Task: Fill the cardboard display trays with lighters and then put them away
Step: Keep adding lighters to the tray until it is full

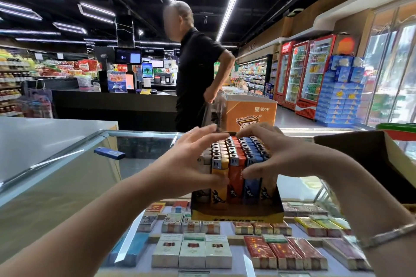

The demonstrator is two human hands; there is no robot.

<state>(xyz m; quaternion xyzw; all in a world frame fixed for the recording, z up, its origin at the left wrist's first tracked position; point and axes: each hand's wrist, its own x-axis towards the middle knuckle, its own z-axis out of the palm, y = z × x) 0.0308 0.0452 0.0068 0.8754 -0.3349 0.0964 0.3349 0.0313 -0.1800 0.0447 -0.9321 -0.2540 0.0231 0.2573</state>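
Note:
A cardboard display tray stands on the glass counter, packed with upright lighters in yellow, orange and blue rows. My left hand presses against the left side of the lighter block, fingers spread over its top and thumb on the front. From the right, my right hand clasps the block, fingers reaching across the tops. One loose blue lighter lies flat on the glass to the left.
The glass counter shows cigarette packs beneath it. An open brown cardboard box sits at the right. A person in a black shirt stands just beyond the counter beside an orange carton. Drink fridges line the right wall.

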